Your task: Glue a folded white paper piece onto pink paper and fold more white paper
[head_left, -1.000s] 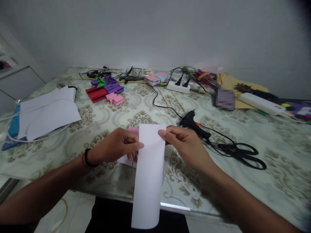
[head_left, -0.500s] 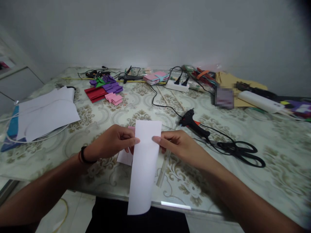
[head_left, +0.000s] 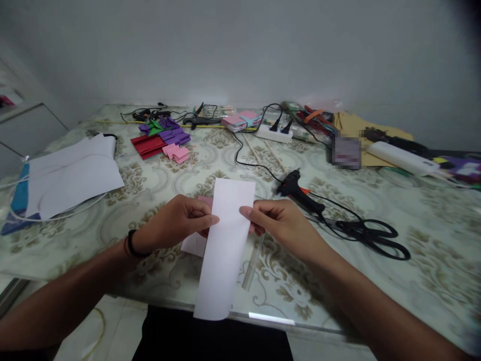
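Beneath our fingers spread a tabletop [head_left: 443, 225], pale and glossy, patterned with olive-brown flowers and grey scrolls. Well beyond our fingertips rose a plain grey wall [head_left: 233, 55]; far off to their left were flat drawer fronts [head_left: 32, 125], and below the near edge we saw pale floor tiles [head_left: 120, 321].

Between our two sets of fingers was a long white paper strip [head_left: 229, 240], smooth and matte, its lower end reaching over the table's edge. Our left hand [head_left: 184, 218] pinched its left side, thumb on the face and the other fingers curled partly behind; our right hand [head_left: 280, 218] gripped the right side likewise, its thumb flat on the paper.

Just behind the left fingers showed a pink paper piece [head_left: 205, 200], and below them a white paper piece [head_left: 193, 244]. Under the right fingers lay a narrow translucent strip [head_left: 251, 271]. Beyond the right fingers sat a black plastic glue gun [head_left: 300, 193], with black-looped scissors [head_left: 376, 238] farther right. Past the left fingers were pleated red paper [head_left: 148, 145], folded purple paper [head_left: 175, 133] and a small pink stack [head_left: 176, 152]; well left of them, broad white sheets [head_left: 75, 175] lay overlapping.
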Demonstrator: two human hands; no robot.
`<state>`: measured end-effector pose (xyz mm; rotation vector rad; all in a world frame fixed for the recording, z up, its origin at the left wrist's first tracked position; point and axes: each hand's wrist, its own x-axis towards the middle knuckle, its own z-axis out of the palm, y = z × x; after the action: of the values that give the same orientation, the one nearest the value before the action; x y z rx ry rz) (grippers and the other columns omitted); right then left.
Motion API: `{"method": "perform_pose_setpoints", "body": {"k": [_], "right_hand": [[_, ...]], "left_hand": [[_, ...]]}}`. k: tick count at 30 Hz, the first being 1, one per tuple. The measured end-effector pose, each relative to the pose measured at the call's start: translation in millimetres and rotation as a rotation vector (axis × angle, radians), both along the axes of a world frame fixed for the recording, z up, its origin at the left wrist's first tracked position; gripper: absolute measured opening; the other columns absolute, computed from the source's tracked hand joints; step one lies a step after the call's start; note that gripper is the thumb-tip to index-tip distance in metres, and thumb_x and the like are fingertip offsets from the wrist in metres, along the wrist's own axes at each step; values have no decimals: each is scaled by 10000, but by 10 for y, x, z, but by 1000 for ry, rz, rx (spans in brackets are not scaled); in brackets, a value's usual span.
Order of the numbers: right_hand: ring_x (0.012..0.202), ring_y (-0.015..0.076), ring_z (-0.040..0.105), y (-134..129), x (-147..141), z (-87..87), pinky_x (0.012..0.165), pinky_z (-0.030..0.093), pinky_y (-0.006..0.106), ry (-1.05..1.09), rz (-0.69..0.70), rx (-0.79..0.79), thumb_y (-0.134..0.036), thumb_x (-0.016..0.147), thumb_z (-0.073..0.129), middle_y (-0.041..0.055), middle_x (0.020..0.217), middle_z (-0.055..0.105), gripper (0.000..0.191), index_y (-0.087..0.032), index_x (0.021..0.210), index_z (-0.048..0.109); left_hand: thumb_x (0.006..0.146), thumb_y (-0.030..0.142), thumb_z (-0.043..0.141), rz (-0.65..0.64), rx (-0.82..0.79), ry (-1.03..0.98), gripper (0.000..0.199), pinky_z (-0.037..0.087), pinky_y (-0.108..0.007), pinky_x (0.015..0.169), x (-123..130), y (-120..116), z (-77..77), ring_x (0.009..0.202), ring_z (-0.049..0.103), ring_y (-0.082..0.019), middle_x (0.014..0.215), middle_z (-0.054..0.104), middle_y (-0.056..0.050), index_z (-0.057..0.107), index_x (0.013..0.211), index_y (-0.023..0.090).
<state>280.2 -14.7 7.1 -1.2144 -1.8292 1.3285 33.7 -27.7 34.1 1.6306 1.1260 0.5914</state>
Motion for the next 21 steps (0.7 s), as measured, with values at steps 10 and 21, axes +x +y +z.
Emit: {"method": "perform_pose_setpoints", "body": {"k": [10, 21], "right_hand": [[547, 106, 358, -3, 4, -42, 545, 239, 298, 11, 24, -35, -584, 926, 647, -20, 575, 537, 518, -172, 610, 648], [551, 108, 376, -5, -4, -4, 555, 253, 301, -27, 51, -24, -583, 944, 612, -26, 575, 506, 521, -167, 635, 662]], "left_hand": [[899, 283, 670, 4, -59, -61, 222, 524, -174, 609, -2, 25, -37, 642, 643, -89, 714, 701, 12, 727, 741, 137], [888, 308, 665, 28, 25, 42, 270, 450, -187, 573, -19, 21, -51, 609, 588, -92, 652, 663, 17, 661, 680, 135]]}}
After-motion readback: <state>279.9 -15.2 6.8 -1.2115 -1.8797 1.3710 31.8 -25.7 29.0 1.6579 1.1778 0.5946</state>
